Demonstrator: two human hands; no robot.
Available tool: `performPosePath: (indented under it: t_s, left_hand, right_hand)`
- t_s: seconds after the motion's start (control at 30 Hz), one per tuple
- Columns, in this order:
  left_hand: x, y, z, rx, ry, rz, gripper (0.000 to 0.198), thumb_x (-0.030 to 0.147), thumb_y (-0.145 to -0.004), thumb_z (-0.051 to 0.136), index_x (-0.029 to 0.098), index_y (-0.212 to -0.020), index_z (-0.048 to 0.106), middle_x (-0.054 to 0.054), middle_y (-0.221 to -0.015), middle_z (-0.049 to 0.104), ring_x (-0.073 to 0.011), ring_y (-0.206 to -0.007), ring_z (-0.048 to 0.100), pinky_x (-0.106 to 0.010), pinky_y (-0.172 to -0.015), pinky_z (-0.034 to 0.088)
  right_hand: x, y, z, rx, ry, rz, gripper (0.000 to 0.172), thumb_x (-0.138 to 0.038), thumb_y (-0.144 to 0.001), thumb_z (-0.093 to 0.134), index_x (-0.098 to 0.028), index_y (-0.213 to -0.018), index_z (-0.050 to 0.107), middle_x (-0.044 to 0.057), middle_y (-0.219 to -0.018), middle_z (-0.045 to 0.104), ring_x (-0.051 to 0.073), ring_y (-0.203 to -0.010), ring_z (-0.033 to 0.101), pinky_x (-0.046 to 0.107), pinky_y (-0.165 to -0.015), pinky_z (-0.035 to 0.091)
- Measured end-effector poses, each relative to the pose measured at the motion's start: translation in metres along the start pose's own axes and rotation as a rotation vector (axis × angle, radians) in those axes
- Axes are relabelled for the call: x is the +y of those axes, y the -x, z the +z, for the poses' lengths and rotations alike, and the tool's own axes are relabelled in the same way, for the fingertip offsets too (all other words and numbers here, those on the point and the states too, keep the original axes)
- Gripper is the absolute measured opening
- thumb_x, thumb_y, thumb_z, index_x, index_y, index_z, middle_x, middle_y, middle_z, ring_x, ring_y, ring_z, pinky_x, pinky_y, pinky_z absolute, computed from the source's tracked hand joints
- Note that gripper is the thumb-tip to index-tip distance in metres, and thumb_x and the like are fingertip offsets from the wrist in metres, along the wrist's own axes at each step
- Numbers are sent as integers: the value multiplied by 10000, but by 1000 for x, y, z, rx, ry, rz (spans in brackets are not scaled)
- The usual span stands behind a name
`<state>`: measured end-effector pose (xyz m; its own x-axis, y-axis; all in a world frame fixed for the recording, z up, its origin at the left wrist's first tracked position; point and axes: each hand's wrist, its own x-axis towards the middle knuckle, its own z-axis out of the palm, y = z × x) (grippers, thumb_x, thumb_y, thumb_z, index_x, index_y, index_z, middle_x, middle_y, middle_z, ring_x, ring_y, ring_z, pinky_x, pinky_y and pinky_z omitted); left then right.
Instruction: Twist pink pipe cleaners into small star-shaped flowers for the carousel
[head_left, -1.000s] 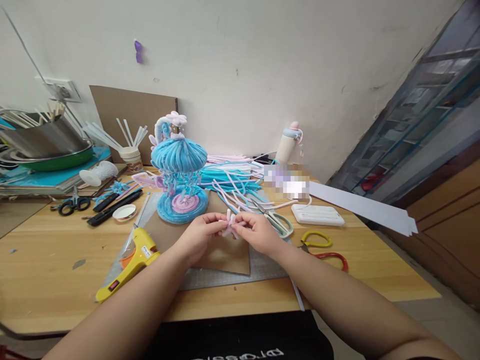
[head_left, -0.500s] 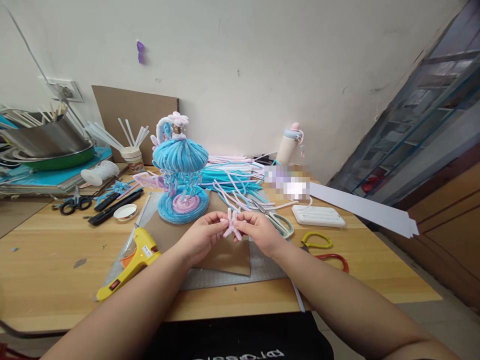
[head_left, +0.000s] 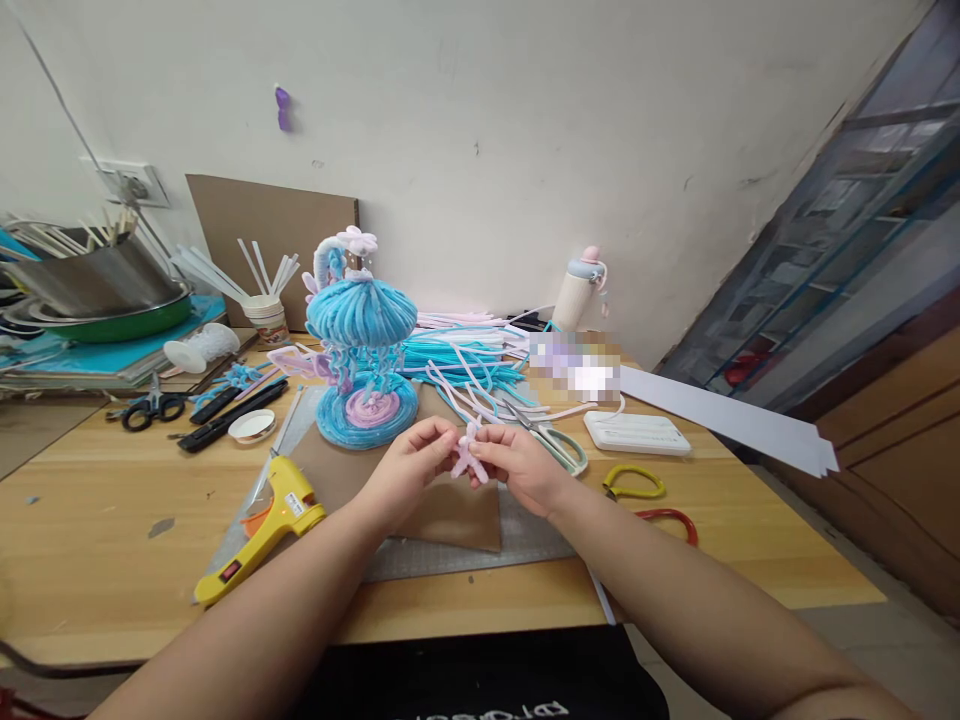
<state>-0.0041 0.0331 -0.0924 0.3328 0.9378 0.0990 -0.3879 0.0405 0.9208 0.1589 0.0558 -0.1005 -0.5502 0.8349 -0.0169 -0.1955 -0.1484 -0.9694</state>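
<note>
A small pink fuzzy pipe-cleaner piece with several arms, star-like (head_left: 469, 462), is held up between my two hands over the cardboard sheet. My right hand (head_left: 525, 465) pinches it between thumb and fingers. My left hand (head_left: 412, 465) closes thumb and fingertips on its left side. Just behind the left hand stands a blue and pink pipe-cleaner jellyfish (head_left: 361, 312) on a round coiled base (head_left: 330, 420). Loose blue and pink pipe cleaners (head_left: 457, 355) lie behind my hands.
A yellow glue gun (head_left: 289, 505) rests left of the cardboard sheet (head_left: 450, 520). Green-handled scissors (head_left: 562, 450) and red-and-yellow-handled scissors (head_left: 634, 482) lie at right, near a white box (head_left: 636, 433). At back stand a bottle (head_left: 579, 290) and a paper cup (head_left: 266, 318).
The pink piece has turned slightly in my fingers, its lower arms now spread more plainly. My left fingers have shifted a little at its left side.
</note>
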Motion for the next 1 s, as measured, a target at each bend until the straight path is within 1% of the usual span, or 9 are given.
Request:
performPosePath:
  t_s: [0.13,0.27,0.43,0.53,0.63,0.73,0.8,0.87,1.0]
  left_hand:
    - [0,0,-4,5,89,-128,199,297,-727,701,146,-698,574,-13,-654,613,-125,-633,582,-235,-609,411]
    - [-3,-2,-11,115,42,-306,165,265,-684,735,140,-734,639,-8,-707,603,-89,-630,534,-211,-604,393]
    - [-3,-3,-13,98,-189,-228,185,308,-689,715,132,-734,678,-4,-679,610,-107,-643,509,-237,-645,364]
    - [2,-2,-12,62,-284,-168,186,318,-709,694,138,-727,648,-4,-688,621,-129,-696,536,-251,-702,368]
    - [9,0,-11,-33,-379,-119,169,313,-757,645,150,-737,605,-5,-729,633,-140,-734,554,-255,-718,381]
    - [15,1,-12,-149,-469,-93,151,289,-799,594,152,-735,580,-6,-747,628,-145,-765,565,-257,-733,394]
    - [16,1,-12,-183,-487,-65,132,272,-813,575,154,-752,576,-1,-750,622,-142,-768,570,-254,-734,402]
    - [14,-1,-13,-145,-493,-9,124,266,-813,575,155,-757,576,6,-733,612,-134,-743,568,-247,-716,409]
    - [7,-3,-12,42,-485,67,139,277,-769,634,144,-773,597,1,-729,616,-124,-695,566,-238,-676,422]
  right_hand:
    - [1,3,1,72,417,-199,235,-384,-807,596,-157,-749,627,16,-637,623,120,-573,549,250,-582,440]
    - [1,5,1,214,732,-345,195,-346,-841,545,-181,-794,637,26,-680,635,142,-607,565,253,-576,421]
    - [0,5,0,247,884,-476,139,-295,-832,551,-192,-817,643,37,-766,656,164,-709,591,262,-639,429]
    - [-1,4,-1,218,747,-372,170,-328,-831,553,-180,-788,625,24,-679,625,147,-631,570,256,-596,423]
    - [-2,2,-4,99,525,-227,215,-355,-828,559,-164,-742,607,6,-604,593,128,-575,550,250,-578,421]
    - [-2,1,-6,-20,361,-139,238,-370,-804,595,-149,-720,622,6,-607,609,117,-568,551,250,-591,423]
    - [-2,0,-6,-42,228,-67,240,-376,-777,628,-140,-729,638,13,-633,627,104,-552,545,237,-566,411]
    - [-3,0,-5,-17,100,10,235,-367,-746,665,-133,-741,652,13,-651,632,82,-541,527,209,-530,384]
    - [-6,1,-3,8,-48,131,226,-339,-683,733,-142,-749,643,-4,-624,618,57,-507,496,171,-454,317]
